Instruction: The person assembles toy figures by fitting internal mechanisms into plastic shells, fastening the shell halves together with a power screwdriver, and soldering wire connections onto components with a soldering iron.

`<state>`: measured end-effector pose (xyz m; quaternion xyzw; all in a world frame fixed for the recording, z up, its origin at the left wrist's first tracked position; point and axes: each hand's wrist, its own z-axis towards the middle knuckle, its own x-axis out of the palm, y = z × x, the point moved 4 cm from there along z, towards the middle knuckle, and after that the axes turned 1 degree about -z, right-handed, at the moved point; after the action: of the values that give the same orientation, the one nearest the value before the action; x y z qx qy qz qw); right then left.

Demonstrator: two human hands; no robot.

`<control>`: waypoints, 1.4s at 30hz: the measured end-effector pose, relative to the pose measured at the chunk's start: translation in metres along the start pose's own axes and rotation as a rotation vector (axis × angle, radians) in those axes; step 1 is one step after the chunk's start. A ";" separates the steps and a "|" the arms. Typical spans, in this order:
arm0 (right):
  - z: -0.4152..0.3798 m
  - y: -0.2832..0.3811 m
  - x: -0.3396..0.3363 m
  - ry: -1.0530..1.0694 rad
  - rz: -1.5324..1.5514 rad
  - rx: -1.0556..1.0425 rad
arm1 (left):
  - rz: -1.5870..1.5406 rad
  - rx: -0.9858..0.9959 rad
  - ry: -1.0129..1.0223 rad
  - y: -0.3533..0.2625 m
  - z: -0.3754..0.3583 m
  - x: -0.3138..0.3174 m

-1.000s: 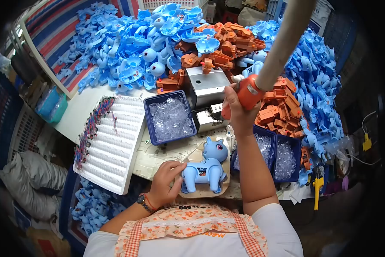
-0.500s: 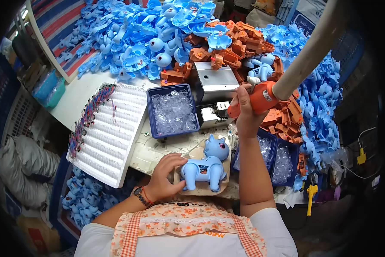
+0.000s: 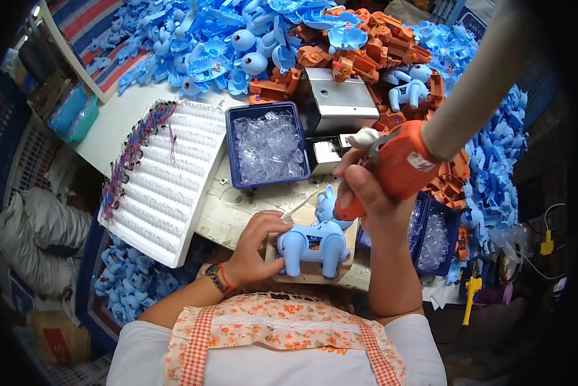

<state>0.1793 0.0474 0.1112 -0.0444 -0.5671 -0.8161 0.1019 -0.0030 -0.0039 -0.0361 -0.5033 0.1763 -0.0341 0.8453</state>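
Note:
A light-blue toy pony (image 3: 312, 248) lies on its side on a pale work block (image 3: 298, 279), small parts visible in its body's opening. My left hand (image 3: 258, 248) grips its rear end, with thumb in front and fingers behind. Raised over the toy's head, my right hand (image 3: 377, 199) is wrapped round an orange electric screwdriver (image 3: 401, 161). The tool's lower end overlaps the pony's head in this view, and its tip is hidden. A thick beige sleeve (image 3: 475, 83) runs up from the back of the tool.
A blue tray (image 3: 232, 154) of clear plastic parts stands behind the toy; similar trays (image 3: 453, 248) lie right. White ridged foam (image 3: 163, 174) holds wired parts at left. Blue shells (image 3: 199, 48) and orange parts (image 3: 392, 42) are heaped behind a metal box (image 3: 343, 100).
My right hand has brought the screwdriver down and closer to me, over the pony's head. My left hand keeps its hold on the toy, and the view has shifted slightly.

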 end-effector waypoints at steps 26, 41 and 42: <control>0.059 -0.026 -0.051 -0.387 -0.069 -0.308 | -0.102 0.026 0.024 0.017 -0.004 0.005; 0.035 0.000 -0.045 -0.353 -0.143 -0.155 | -0.103 -0.003 0.048 0.020 -0.007 0.004; 0.040 -0.007 -0.048 -0.367 -0.107 -0.225 | -0.095 -0.001 0.044 0.021 -0.006 0.004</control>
<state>0.2225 0.0927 0.1096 -0.1732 -0.4832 -0.8566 -0.0524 -0.0038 0.0005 -0.0574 -0.5107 0.1709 -0.0852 0.8383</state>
